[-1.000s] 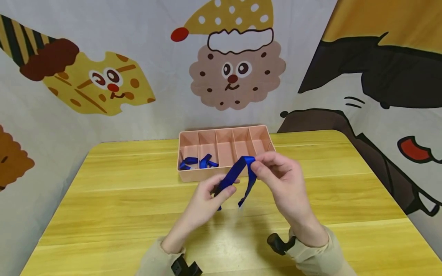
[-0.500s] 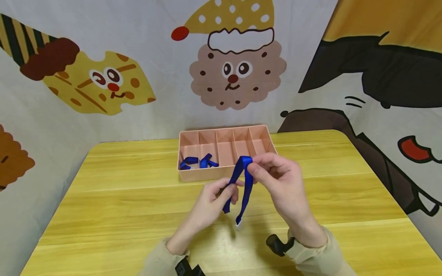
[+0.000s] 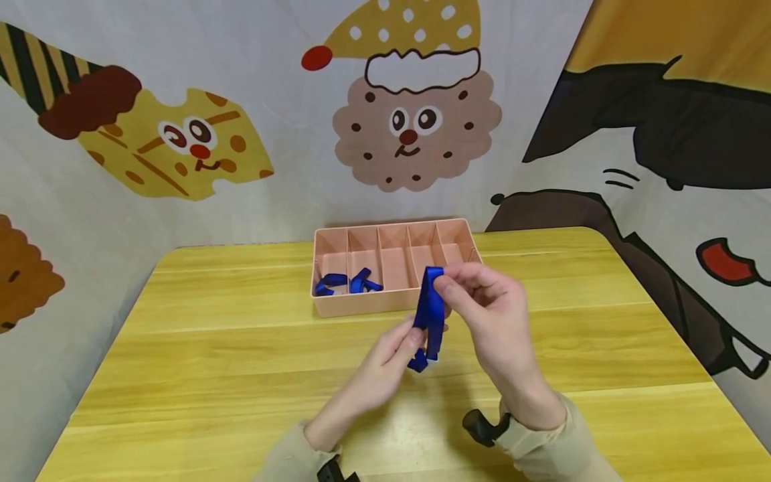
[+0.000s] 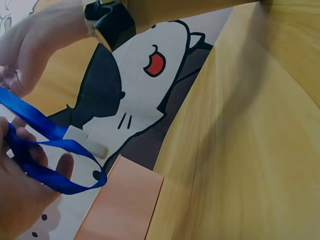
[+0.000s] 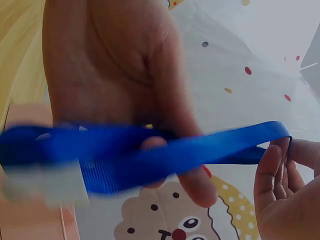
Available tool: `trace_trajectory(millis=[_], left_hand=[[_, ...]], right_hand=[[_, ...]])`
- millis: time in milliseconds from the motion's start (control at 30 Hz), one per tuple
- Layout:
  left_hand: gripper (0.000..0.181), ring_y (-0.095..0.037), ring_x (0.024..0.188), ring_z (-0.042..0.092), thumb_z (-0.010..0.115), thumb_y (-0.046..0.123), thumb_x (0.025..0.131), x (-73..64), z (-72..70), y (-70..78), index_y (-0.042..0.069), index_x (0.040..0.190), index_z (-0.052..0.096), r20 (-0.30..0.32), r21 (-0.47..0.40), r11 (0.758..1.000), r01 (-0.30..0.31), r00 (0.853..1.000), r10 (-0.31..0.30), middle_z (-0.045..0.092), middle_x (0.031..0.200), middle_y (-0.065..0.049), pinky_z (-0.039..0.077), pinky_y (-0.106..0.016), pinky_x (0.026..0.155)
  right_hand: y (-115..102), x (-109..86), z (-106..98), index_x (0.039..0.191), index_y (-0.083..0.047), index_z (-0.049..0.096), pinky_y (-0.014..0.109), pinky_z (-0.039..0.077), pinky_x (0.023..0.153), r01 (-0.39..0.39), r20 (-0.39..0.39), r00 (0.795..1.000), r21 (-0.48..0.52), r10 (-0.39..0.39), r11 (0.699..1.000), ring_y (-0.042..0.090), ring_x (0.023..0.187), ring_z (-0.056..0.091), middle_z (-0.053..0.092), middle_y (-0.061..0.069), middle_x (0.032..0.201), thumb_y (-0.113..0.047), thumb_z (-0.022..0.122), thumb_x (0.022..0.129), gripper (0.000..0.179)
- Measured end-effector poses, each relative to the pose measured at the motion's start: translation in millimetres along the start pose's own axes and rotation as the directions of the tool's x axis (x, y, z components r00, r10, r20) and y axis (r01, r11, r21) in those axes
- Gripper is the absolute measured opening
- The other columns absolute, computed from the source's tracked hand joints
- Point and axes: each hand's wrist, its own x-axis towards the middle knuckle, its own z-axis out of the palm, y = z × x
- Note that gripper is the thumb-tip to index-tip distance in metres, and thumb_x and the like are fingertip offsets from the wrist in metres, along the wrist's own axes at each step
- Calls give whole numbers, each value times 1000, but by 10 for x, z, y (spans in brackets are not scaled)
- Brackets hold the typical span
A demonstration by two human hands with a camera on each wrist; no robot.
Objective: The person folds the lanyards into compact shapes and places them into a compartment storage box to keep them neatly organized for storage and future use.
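Above the table, in front of the box, a blue ribbon strap hangs folded double between both hands. My right hand pinches its upper fold between thumb and fingertips; the right wrist view also shows this fold. Lower down, my left hand holds the strap, thumb in front of it. Strap loops curve past the left fingers in the left wrist view. A white plastic piece sits at a strap end, blurred close up in the right wrist view.
A pink divided box stands at the table's back edge. Blue straps lie in its two leftmost compartments. Behind the wooden table hangs a cartoon-printed cloth.
My left hand has moved right, toward the right hand, bringing the strap's two sides close together. The right hand stays nearly in place at the fold.
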Motion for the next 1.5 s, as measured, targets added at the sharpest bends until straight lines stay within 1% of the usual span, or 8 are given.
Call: trace_trajectory(millis=[133,400,633,833,1033,1167,1367,1500], left_hand=[[35,-11,102,55,35,12,115,-2,-10,-17,-3,130,62,-64,52,998,-43,997,47,64,109,-21,50,-27,94],[35,-29,122,66,38,10,114,23,26,-4,-5,134,63,-38,15,999,-43,998,44,67,134,-26,55,-30,104],[40,-16,121,58,38,16,115,29,48,32,3,145,60,19,-29,999,34,999,-34,63,147,-17,48,-26,97],[45,-9,103,62,31,23,117,15,67,36,-5,140,58,108,-133,989,69,993,-54,68,122,-31,53,-27,96],[58,-5,89,57,22,31,117,2,97,27,-12,138,53,141,-241,968,74,989,-41,54,98,-37,51,-23,88],[55,-6,82,49,24,29,117,-3,116,20,-13,140,52,137,-256,964,68,990,-33,45,88,-30,47,-19,81],[46,-3,73,45,28,23,117,-4,121,26,-10,141,51,88,-226,971,73,995,-54,41,79,-6,54,-22,76],[47,-6,71,45,25,25,117,2,118,29,-9,144,44,46,-233,968,91,996,-83,40,79,-2,53,-21,70]], right_hand=[[-15,-22,19,90,-17,77,20,55,64,-8,25,1000,3,8,1000,6,65,60,73,-11,75,6,67,97,27],[-8,-23,33,91,-18,78,20,51,60,-34,20,999,-6,35,999,6,65,59,72,-11,75,5,66,98,27],[50,41,23,91,-18,78,22,57,68,-73,-34,997,-69,71,995,8,68,63,73,-9,75,1,69,98,21],[113,108,-3,90,-17,77,22,59,67,-77,-64,995,-81,72,994,8,64,63,72,-9,73,0,70,98,20],[162,186,-42,89,-18,78,23,60,63,-73,-99,993,-46,69,996,8,61,65,74,-9,74,1,69,98,23],[201,239,-79,89,-17,79,23,59,60,-66,-110,992,-38,61,997,9,62,65,75,-8,76,1,70,97,22],[262,298,-132,90,-20,79,21,57,63,-70,-115,991,-51,64,996,8,70,66,77,-11,87,4,68,97,27],[268,327,-166,91,-18,78,23,61,66,-81,-106,992,-52,75,995,7,72,70,78,-10,84,3,68,98,24]])
